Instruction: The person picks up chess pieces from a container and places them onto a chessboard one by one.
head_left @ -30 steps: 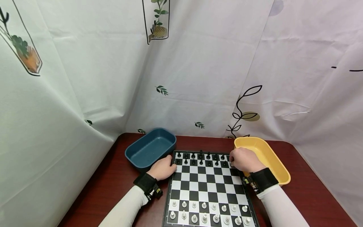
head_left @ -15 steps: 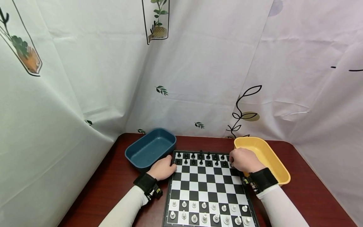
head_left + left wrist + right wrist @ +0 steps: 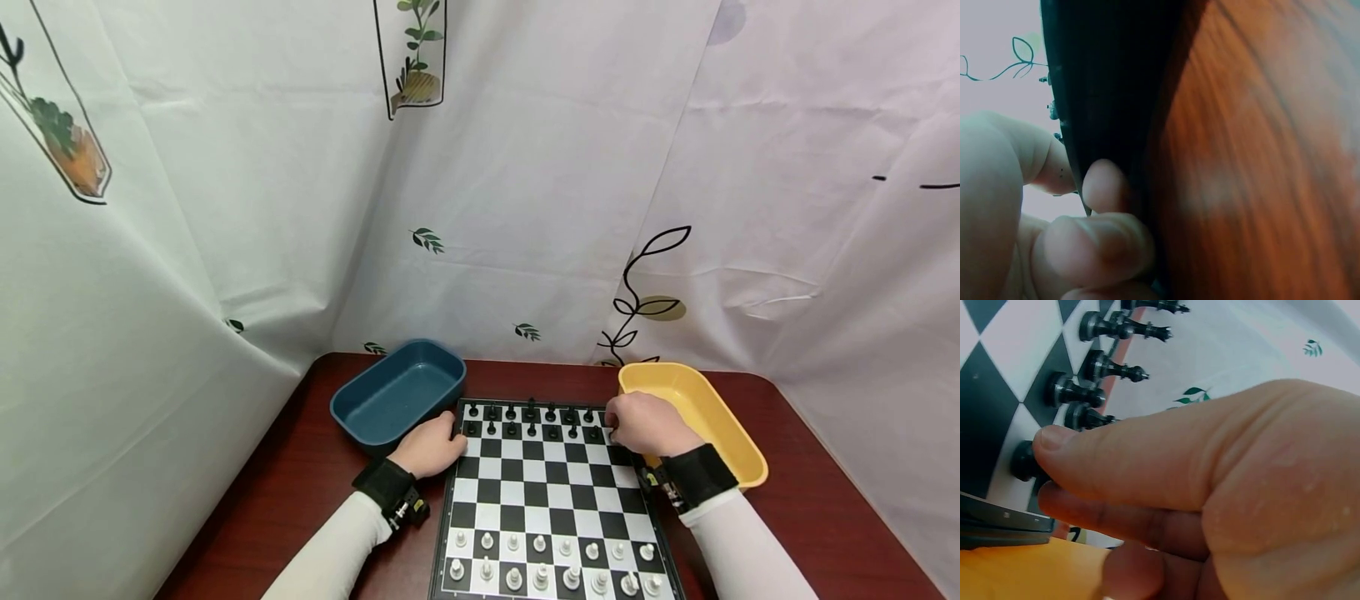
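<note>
A chessboard [image 3: 555,492] lies on the table, black pieces [image 3: 531,421] on its far rows and white pieces [image 3: 540,562] on its near rows. My left hand [image 3: 452,435] sits at the board's far-left corner. In the left wrist view its fingers [image 3: 1100,240] curl against the board's dark edge [image 3: 1110,94], with the thumb on the other side. My right hand [image 3: 612,425] is at the far-right corner. The right wrist view shows thumb and forefinger pinching a black piece [image 3: 1022,461] on the edge square, with other black pieces [image 3: 1075,392] just beyond.
A blue tray [image 3: 397,393] stands off the board's far-left corner and a yellow tray [image 3: 708,408] off its far-right corner, neither holding anything I can see. The red-brown table [image 3: 300,500] is walled in by white printed curtains [image 3: 525,208] on three sides.
</note>
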A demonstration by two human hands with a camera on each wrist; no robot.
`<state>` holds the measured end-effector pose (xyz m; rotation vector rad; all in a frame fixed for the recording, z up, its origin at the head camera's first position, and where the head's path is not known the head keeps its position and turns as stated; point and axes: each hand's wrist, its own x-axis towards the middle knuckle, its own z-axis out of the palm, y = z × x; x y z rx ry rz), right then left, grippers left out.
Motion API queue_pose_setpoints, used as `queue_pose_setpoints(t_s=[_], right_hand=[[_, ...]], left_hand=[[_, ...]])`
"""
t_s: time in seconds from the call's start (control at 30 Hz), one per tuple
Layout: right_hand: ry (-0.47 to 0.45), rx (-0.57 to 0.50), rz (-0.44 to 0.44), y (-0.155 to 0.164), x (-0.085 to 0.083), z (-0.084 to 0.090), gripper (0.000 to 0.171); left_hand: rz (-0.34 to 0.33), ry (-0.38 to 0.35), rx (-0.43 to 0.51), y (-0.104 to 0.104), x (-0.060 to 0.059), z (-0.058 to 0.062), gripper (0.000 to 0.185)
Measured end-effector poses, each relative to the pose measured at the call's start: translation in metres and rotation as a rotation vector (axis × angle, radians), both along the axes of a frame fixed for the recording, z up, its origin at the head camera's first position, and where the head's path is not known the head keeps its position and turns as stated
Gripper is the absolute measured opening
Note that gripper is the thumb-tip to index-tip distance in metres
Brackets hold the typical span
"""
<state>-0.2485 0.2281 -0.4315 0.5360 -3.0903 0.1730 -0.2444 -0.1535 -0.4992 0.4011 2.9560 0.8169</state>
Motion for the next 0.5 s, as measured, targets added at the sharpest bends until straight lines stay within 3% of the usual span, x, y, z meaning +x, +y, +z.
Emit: queue_pose_setpoints(t_s=[0.17,0.37,0.5], right_hand=[[-0.004,-0.039,0.004,0.002,0.002,0.006,0.012],[0.058,-0.044,0.015,0.004,0.003,0.012,0.012],[0.115,-0.06,0.03,0.004,0.005,0.017,0.01]], left_hand=[[-0.02,-0.011,0.006,-0.002,0.0,0.0,0.039],[-0.066,-0.138,0.092,-0.006,0.005,0.007,0.037],[-0.085,-0.188,0.086,-0.009,0.011,0.016,0.033]])
